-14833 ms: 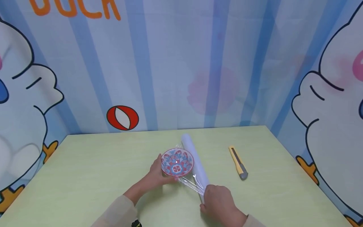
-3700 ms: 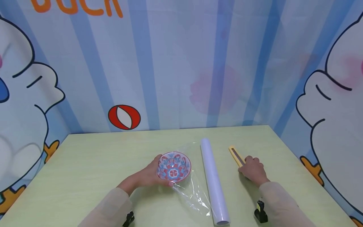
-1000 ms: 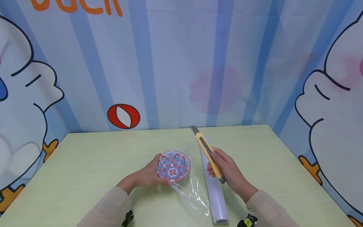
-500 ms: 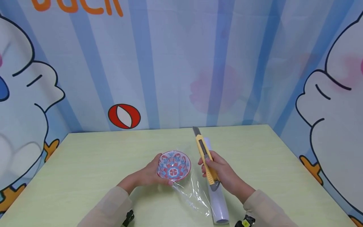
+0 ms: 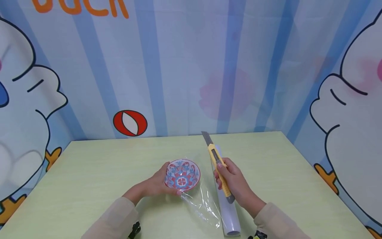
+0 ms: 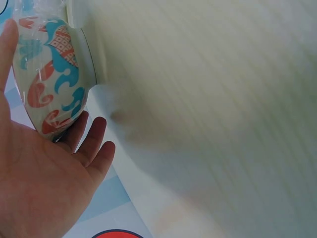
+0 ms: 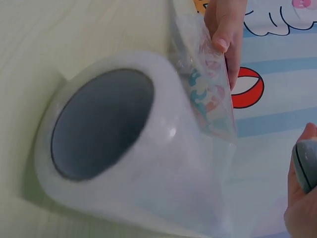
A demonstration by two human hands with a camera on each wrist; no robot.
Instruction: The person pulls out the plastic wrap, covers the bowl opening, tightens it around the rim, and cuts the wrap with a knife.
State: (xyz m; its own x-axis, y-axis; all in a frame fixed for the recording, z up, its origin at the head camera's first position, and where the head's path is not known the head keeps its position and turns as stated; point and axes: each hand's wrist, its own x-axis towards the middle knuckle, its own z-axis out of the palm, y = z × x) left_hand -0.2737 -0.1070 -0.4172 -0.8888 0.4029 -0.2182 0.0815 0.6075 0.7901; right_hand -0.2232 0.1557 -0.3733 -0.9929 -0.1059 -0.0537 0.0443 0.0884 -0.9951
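My left hand (image 5: 157, 182) holds a small bowl (image 5: 182, 174) with a red and blue pattern, tilted so its inside faces me. In the left wrist view the bowl's patterned outside (image 6: 52, 79) rests against the fingers, with clear film over it. That clear plastic film (image 5: 206, 205) stretches from the bowl to a roll of cling film (image 5: 229, 219) lying on the table. Above the roll, my right hand (image 5: 238, 186) grips a yellow utility knife (image 5: 213, 153), thumb along its slider, blade out and pointing away. Only the knife's grey butt (image 7: 308, 161) shows in the right wrist view.
The pale green tabletop (image 5: 104, 166) ends at a blue striped backdrop (image 5: 185, 66) behind and cartoon-printed side panels. The roll's hollow core (image 7: 104, 124) faces the right wrist camera.
Earlier my right hand was at the roll, then took the knife from the table's right and brought it over the roll. Its blade now sticks out further. My left hand still holds the bowl.
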